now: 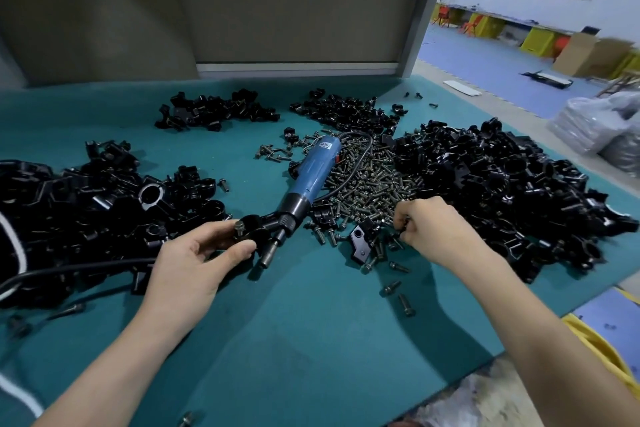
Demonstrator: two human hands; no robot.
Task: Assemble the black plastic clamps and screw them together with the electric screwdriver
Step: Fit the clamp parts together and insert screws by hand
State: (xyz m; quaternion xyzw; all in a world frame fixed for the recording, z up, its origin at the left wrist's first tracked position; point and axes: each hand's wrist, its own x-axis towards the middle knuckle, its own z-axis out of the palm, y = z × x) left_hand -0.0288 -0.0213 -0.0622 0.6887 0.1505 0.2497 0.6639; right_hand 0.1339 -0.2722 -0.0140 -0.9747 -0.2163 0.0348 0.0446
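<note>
Left hand [204, 253], fingers curled round a black clamp [248, 236] above the teal desk [311, 340]; right hand [433, 229] fingers pinching a screw [404, 220] at the screw pile [367, 184]; electric screwdriver [311, 177] lying between.

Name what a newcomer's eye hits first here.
The blue electric screwdriver lies mid-table beside a heap of screws, with piles of black clamp parts on both sides. In front, the left hand holds a clamp with a screw standing in it, while the right hand curls its fingers into the heap's near edge.
</note>
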